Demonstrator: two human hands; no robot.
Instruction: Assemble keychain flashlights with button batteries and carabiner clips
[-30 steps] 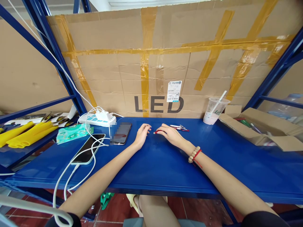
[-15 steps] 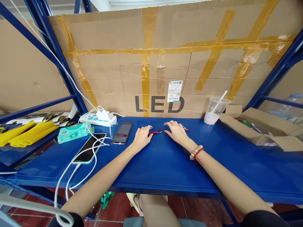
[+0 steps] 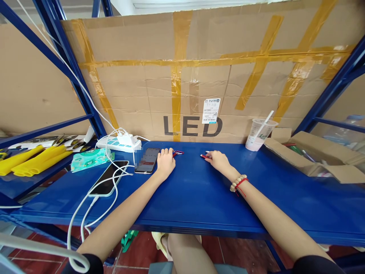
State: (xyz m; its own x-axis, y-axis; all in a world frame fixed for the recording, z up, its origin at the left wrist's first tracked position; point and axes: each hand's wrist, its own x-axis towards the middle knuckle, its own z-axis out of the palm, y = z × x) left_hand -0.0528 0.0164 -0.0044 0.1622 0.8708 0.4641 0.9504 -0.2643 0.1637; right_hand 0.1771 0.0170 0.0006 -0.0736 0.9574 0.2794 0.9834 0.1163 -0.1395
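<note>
My left hand (image 3: pixel 166 164) rests on the blue tabletop next to a phone. Its fingers are curled, closed on a small red clip with a silver loop (image 3: pixel 178 152) that pokes out on the right. The exact kind of this clip is too small to tell. Farther right, my right hand (image 3: pixel 219 161) is closed too, fingertips and thumb together on a small red piece (image 3: pixel 203 156). A short whitish tip (image 3: pixel 208 152) shows just behind that piece. The hands are apart, with bare blue surface between them.
Left of my left hand lie the lit phone (image 3: pixel 147 160), a second phone (image 3: pixel 110 180) on a white cable, a power strip (image 3: pixel 118 144) and a green packet (image 3: pixel 89 160). A plastic cup with straw (image 3: pixel 258 135) and an open cardboard box (image 3: pixel 310 154) stand right. Large cardboard (image 3: pixel 131 91) closes the back.
My left hand has moved left with the red clip, its fingers now more curled. My right hand's spread fingers have closed on a small red piece.
</note>
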